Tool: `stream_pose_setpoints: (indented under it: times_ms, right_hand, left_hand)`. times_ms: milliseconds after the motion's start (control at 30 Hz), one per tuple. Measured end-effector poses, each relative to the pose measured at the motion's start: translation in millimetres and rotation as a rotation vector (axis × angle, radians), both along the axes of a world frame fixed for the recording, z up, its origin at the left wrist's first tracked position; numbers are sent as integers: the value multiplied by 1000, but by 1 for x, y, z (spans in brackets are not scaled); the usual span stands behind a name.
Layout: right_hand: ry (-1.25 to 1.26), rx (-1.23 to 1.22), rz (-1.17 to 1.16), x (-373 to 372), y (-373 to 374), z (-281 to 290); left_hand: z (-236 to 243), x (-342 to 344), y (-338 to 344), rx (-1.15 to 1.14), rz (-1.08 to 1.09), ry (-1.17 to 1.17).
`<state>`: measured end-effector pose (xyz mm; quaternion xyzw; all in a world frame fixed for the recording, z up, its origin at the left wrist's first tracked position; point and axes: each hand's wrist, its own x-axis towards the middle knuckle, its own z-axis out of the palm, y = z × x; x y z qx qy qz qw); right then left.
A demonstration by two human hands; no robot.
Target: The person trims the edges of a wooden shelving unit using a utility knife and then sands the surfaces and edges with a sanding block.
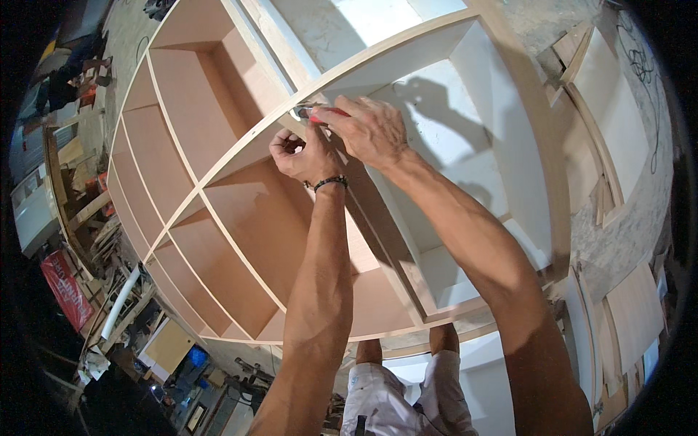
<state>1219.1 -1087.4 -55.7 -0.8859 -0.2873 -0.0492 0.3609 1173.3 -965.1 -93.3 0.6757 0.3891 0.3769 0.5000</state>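
A large wooden cabinet carcass [211,180] lies before me, its open compartments facing up. My right hand [372,134] is closed around a small red-handled tool [327,114], whose pale tip points left at the long divider's edge. Below the tip, my left hand [311,156] is closed, with curled fingers and the thumb raised against the tool. Whether those fingers pinch anything is hidden. Both hands meet where the long divider crosses the double upright between the brown-lined and white-lined compartments. A dark beaded bracelet [327,183] circles my left wrist.
White-lined compartments [443,94] lie to the right, brown-lined ones [182,87] to the left. Boards and panels [611,116] lean or lie on the floor at the right. Scrap wood, a white pipe [120,301] and a red sack [67,291] clutter the left floor.
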Motion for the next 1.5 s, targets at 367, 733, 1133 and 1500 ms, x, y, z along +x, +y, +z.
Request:
stream_pose_setpoints:
  times_ms: [367, 733, 1133, 1500]
  right_hand:
    - [-62, 32, -13, 9, -5, -4]
    - [842, 221, -287, 33, 31, -4]
    - [964, 185, -460, 28, 74, 6]
    - [901, 43, -270, 46, 84, 42]
  left_hand:
    - [6, 1, -5, 24, -6, 66]
    - [4, 3, -6, 71, 23, 72]
    - [3, -1, -5, 3, 30, 81]
    - [6, -4, 2, 114, 30, 82]
